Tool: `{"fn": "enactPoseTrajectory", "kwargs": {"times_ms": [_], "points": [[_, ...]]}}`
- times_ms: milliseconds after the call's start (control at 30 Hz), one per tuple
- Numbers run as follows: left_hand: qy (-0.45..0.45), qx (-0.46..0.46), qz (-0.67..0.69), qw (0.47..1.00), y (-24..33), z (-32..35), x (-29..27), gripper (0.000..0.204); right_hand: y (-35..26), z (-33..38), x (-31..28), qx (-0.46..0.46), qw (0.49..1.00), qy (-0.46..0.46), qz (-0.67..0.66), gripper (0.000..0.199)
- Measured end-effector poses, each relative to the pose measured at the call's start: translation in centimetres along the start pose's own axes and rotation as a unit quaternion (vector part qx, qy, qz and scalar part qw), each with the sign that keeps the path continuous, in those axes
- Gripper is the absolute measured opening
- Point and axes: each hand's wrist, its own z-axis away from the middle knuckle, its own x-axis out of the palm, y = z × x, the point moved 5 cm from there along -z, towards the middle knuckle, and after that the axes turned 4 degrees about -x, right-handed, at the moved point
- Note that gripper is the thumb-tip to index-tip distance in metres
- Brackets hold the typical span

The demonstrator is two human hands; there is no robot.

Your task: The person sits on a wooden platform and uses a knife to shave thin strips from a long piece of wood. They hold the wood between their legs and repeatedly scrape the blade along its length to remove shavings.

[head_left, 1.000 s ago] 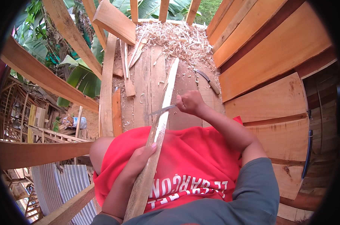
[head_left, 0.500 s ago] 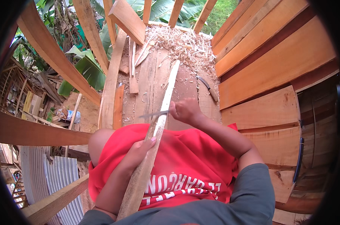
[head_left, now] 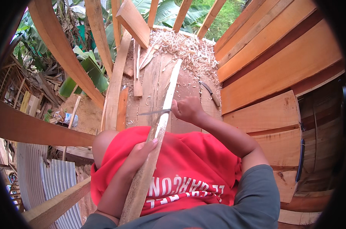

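Two hands — knife point(head_left: 154, 112) shaving stick point(head_left: 157, 133).

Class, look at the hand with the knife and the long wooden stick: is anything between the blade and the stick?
Nothing visible. The right hand holds the knife with its blade lying straight across the wooden stick, apparently touching it. The left hand grips the stick lower down, apart from the blade.

Soft even daylight, sharp centre, fisheye bending toward dark rim.
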Motion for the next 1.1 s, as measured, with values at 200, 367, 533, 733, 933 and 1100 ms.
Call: {"fn": "enactPoseTrajectory", "kwargs": {"times_ms": [200,367,533,733,933,1100], "points": [[-0.018,0.004,0.0,1.0,0.7,0.1,-0.3,0.039,5.6,-1.3,0.9,0.066,0.99,0.121,-0.015,0.054],[-0.022,0.014,-0.001,1.0,-0.2,0.2,-0.7,0.039,1.3,-1.0,0.2,-0.031,0.995,0.091,-0.017,0.052],[-0.041,0.016,-0.008,0.999,-0.1,-0.3,-0.7,0.044,5.6,-2.0,0.1,0.095,0.992,0.078,0.025,0.056],[-0.053,0.015,-0.016,0.998,-0.8,0.4,-0.3,0.046,9.6,-1.8,0.8,0.077,0.984,0.146,0.069,0.056],[-0.04,0.047,0.015,0.998,-0.4,0.2,-1.1,0.046,4.0,-3.3,-0.6,0.049,0.994,0.097,0.02,0.056],[-0.047,0.009,0.003,0.999,0.3,0.7,-1.0,0.042,8.4,-2.8,1.2,0.17,0.979,0.104,0.038,0.053]]}}
